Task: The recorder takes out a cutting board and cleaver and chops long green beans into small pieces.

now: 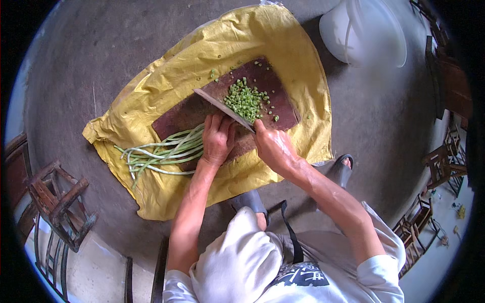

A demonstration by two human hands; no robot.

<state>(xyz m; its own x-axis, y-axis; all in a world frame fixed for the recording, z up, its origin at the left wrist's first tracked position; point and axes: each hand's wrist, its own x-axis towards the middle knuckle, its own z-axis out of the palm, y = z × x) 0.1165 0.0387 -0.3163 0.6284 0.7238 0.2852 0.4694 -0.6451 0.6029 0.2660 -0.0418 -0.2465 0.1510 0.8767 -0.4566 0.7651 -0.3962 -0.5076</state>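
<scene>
My right hand grips the handle of a cleaver, whose blade points up and left across a dark reddish-brown cutting board. My left hand presses on a bundle of long green beans, its fingertips close beside the blade. The beans trail off the board's left side. A heap of chopped green bean pieces lies on the board beyond the blade, with a few pieces scattered around. Under the board a yellow woven plastic sack is spread on the floor. The cleaver's handle is mostly hidden in my hand.
A white plastic bucket stands on the floor at the upper right, partly blurred. A small wooden stool is at the left. Wooden chairs line the far right. My feet in grey slippers are close to the sack's near edge.
</scene>
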